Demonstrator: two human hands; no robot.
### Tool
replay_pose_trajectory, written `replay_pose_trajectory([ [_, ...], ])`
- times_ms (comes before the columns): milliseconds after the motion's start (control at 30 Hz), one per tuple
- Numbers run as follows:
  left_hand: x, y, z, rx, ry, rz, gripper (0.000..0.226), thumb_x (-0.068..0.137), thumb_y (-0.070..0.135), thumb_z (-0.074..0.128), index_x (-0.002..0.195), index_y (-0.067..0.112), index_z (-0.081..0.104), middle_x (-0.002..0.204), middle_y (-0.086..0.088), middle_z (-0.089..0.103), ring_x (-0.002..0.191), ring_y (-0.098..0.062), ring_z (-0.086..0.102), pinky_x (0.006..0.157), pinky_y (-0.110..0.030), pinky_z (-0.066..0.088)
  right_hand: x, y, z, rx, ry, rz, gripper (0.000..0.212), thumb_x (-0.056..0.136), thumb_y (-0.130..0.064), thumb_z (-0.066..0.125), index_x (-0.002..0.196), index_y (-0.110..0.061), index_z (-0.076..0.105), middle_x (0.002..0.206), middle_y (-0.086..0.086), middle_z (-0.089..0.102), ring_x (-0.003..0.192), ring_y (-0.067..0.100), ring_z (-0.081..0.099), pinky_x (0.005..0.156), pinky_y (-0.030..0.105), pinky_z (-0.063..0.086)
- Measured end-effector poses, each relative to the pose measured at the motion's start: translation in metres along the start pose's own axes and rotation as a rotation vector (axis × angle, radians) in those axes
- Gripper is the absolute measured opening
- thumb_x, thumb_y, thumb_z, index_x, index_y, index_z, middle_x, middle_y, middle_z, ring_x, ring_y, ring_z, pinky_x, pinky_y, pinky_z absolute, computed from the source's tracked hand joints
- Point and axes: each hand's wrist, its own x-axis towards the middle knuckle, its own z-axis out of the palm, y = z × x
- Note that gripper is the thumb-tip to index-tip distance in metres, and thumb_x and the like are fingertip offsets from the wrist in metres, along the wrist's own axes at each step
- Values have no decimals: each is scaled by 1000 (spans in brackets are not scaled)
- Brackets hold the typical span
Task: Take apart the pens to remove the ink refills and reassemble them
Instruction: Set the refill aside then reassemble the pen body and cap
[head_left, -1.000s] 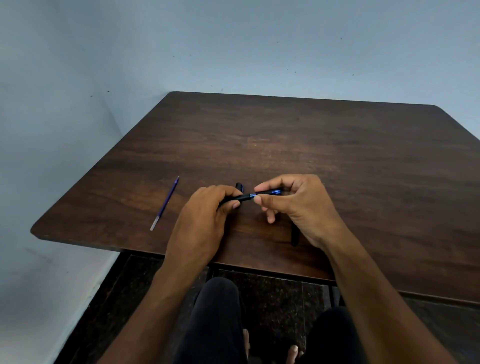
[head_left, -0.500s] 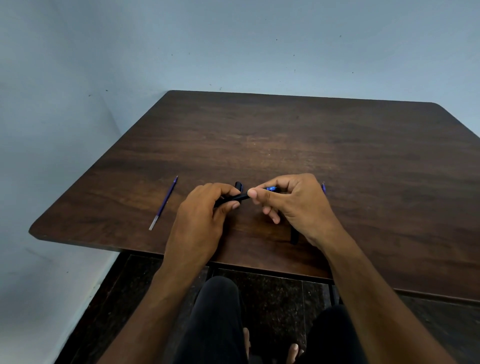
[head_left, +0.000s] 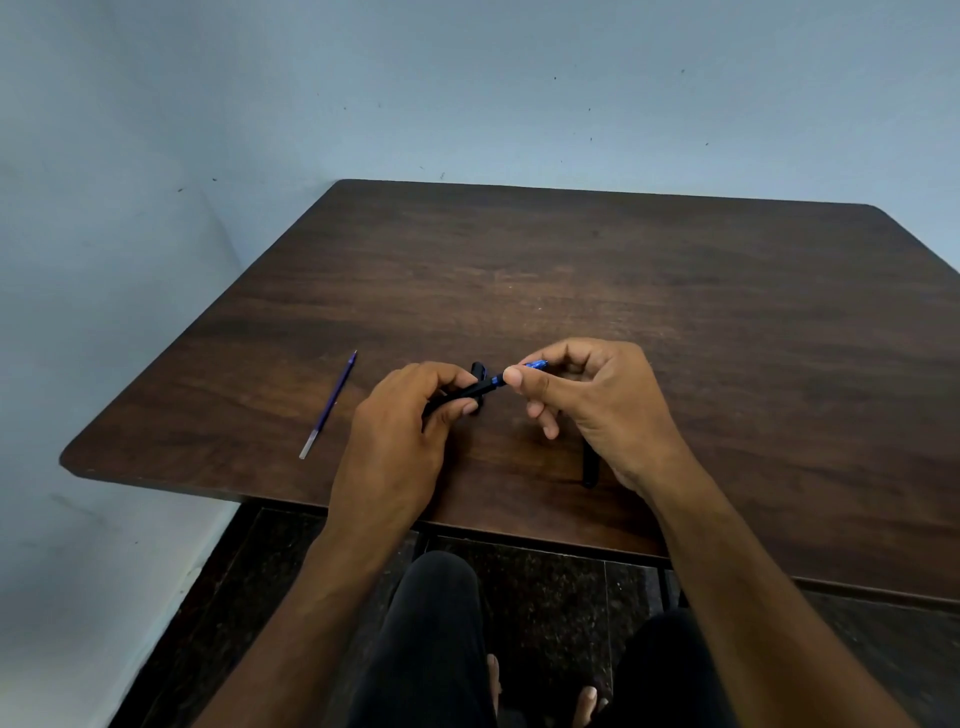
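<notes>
Brown wood counter (head_left: 571, 270) sits by a blue wall. On its left lies a loose ink refill (head_left: 329, 404). Your left hand (head_left: 400, 441) curls around the black pen (head_left: 470, 391). Your right hand (head_left: 597, 405) pinches its blue end (head_left: 535, 365) between thumb and finger.

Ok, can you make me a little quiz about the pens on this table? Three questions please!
1. True or false: the loose ink refill lies to the left of both hands.
2. Which hand pinches the blue part of the pen: A) left hand B) right hand?
3. Fill in: the left hand grips the pen's ____ barrel.

Key: 1 true; 2 B; 3 black.
</notes>
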Motion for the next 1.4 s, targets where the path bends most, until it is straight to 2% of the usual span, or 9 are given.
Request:
replay_pose_trajectory([
  [167,0,0,0,12,-19,-15,22,86,19,73,106,26,68,99,16,66,94,0,59,83,-13,45,0,0,-1,-36,29,-33,33,71,-36,87,91,-12,77,67,11,74,46,20,62,52,26,53],
  [333,0,1,0,31,-45,-18,23,86,19,72,107,28,67,101,17,64,95,1,57,83,-11,43,-1,1,-4,37,-38,-23,18,82,-8,83,98,-9,76,70,8,74,51,20,64,58,30,56],
  [533,0,0,1,41,-35,-13,21,87,20,71,107,27,67,101,16,65,95,1,57,82,-8,41,-1,1,-1,-33,13,-1,15,81,-24,83,91,-14,78,65,6,74,46,16,62,54,25,53],
  [733,-1,-1,1,38,-32,-13,22,87,20,72,106,28,67,100,17,64,94,1,56,82,-4,39,-3,0,3,-195,85,-63,25,77,-40,80,86,-18,77,67,5,75,45,14,62,53,29,55],
  [867,-1,-1,1,35,-47,-23,22,87,21,71,107,29,67,101,17,64,94,2,57,81,-9,41,-4,-2,2,-53,17,-48,28,76,-12,86,101,-16,75,91,5,77,62,7,69,59,25,58],
  [933,0,0,1,39,-48,-24,22,87,21,71,107,29,67,101,17,64,94,1,57,81,-9,40,-4,-2,1,-88,8,-50,21,79,-9,84,97,-17,77,87,2,77,61,8,68,61,24,57],
  [1233,-1,-3,3,47,-25,-2,21,87,20,72,105,29,66,100,18,64,94,1,56,82,-8,40,-3,-1,4,-244,92,-95,11,78,-36,83,83,-28,76,54,-14,66,48,4,57,53,15,46],
  [1300,-1,-3,2,40,-16,3,21,87,20,72,105,30,66,100,19,64,94,1,57,82,-8,41,-4,-3,5,-229,86,-100,20,74,-39,83,89,-27,76,64,-10,71,53,3,61,55,14,48],
  [1400,-1,-3,2,29,-7,9,21,88,20,71,105,31,66,98,21,62,95,4,57,83,-5,40,-7,-4,3,-109,37,-70,41,69,-32,87,107,-21,74,92,2,77,81,14,73,66,26,60],
])
